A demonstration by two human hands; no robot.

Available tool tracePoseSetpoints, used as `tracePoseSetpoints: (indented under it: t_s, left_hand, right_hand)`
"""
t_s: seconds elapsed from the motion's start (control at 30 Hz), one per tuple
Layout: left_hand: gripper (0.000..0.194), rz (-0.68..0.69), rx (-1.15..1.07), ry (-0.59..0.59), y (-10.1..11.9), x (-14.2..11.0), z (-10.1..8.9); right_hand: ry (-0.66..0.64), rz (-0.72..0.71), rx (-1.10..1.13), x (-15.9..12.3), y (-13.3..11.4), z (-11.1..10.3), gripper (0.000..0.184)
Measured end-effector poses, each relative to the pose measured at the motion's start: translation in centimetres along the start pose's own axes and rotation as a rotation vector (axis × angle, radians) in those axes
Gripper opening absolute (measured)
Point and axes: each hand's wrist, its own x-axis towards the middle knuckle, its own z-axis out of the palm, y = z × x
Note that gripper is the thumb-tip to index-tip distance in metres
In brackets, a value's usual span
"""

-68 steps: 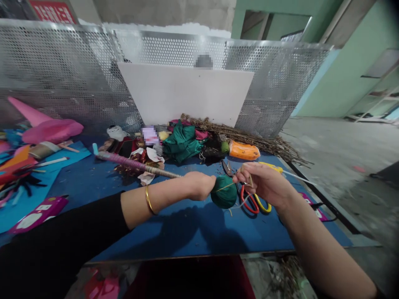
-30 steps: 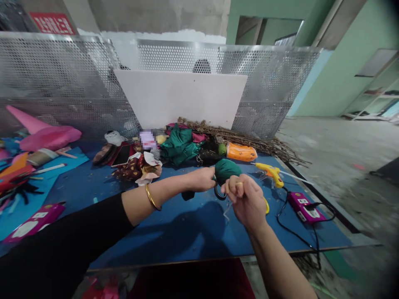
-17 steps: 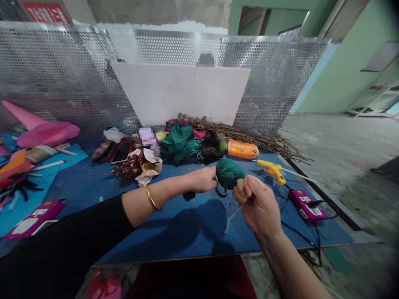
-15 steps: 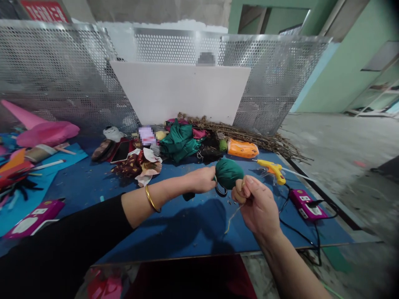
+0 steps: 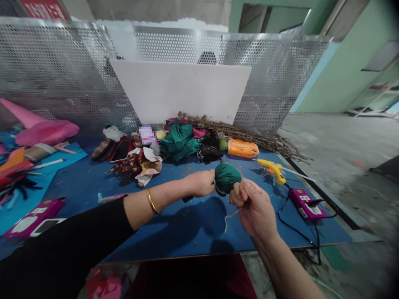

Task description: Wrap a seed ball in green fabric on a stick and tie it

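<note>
I see the cloth ball (image 5: pixel 227 177) left of the glue gun (image 5: pixel 274 170), stalks (image 5: pixel 249 132) behind it, a power strip (image 5: pixel 304 202) front-right.

Dim, flat indoor light. Soft shadows darkened the table (image 5: pixel 193 243) at lower centre; black sleeve (image 5: pixel 77 232) lost detail. Edges looked stretched, upper-right corner vignetted. Mosaic blocks covered a lilac item (image 5: pixel 147 135) left of centre.

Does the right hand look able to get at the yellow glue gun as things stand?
Probably yes: the glue gun lies just beyond the right hand, with nothing visible between. That hand pinches string, though, so it may need to let go.
</note>
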Motion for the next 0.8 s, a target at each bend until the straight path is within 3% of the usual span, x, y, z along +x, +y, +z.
tracePoseSetpoints:
  t_s: [0.13, 0.3, 0.37, 0.53, 0.67, 0.8]
  left_hand:
    - [0.035, -0.059, 0.048, -0.046, 0.2, -0.1, 0.1]
    - [0.034, -0.094, 0.168, -0.091, 0.9, -0.6, -0.5]
    - [0.031, -0.06, 0.211, -0.1, 1.1, -1.1, -0.7]
    - [0.025, 0.099, 0.311, -0.087, 1.3, -2.3, -0.9]
    - [0.022, 0.241, 0.402, -0.053, 1.6, -2.9, -0.8]
    - [0.021, 0.305, 0.446, 0.029, 1.3, -3.4, -1.6]
  right_hand:
    - [-0.047, -0.013, -0.04, 0.2, 0.3, -0.2, 0.036]
    - [-0.236, -0.045, -0.369, 1.8, -1.8, -1.3, 0.031]
    - [-0.217, -0.026, -0.487, 2.8, -3.1, -2.1, 0.029]
    - [-0.145, 0.178, -0.626, 5.4, -4.6, -3.4, 0.037]
    - [-0.154, 0.298, -0.542, 7.4, -3.5, -4.0, 0.038]
    - [-0.151, 0.436, -0.456, 8.4, -0.7, -4.8, 0.037]
